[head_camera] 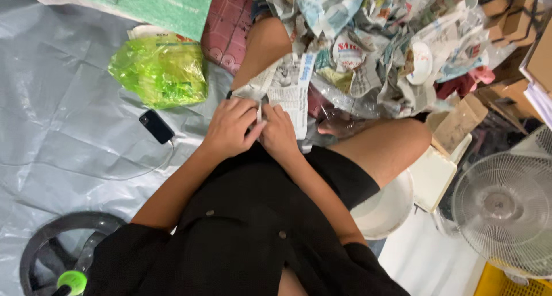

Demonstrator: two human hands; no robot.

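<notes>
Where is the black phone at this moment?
In the head view, the black phone lies on the grey plastic sheet, on the person's left side. It sits just below the green plastic bag and left of the left hand.

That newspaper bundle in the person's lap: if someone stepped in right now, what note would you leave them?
Left hand: grip closed on the newspaper bundle, at its near edge.
Right hand: grip pinching the same bundle beside the left.
Things: the bundle rests between the knees; a heap of crumpled newspaper lies just beyond, with a small white bowl in it. Green plastic bag and phone lie to the left on the grey sheet.
Done: paper folded around something hidden.
Left: wrapping looks unfinished.
</notes>
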